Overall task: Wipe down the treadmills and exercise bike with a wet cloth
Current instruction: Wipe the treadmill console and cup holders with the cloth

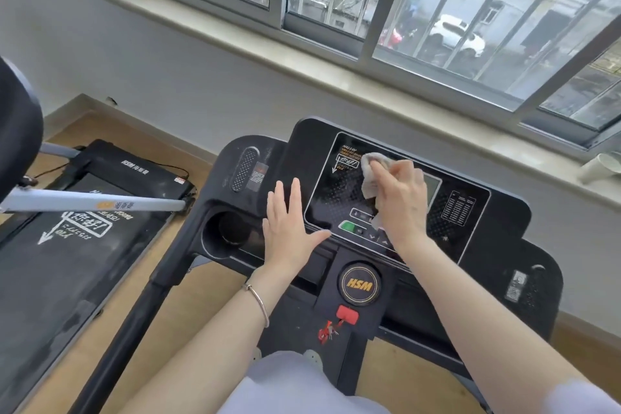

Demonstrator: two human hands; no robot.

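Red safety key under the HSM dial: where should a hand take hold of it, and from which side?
Probably pinch the red safety key across its raised block, coming from above on the person's side. It seems to stand proud of the console, and its clip trails down-left, so avoid that corner.
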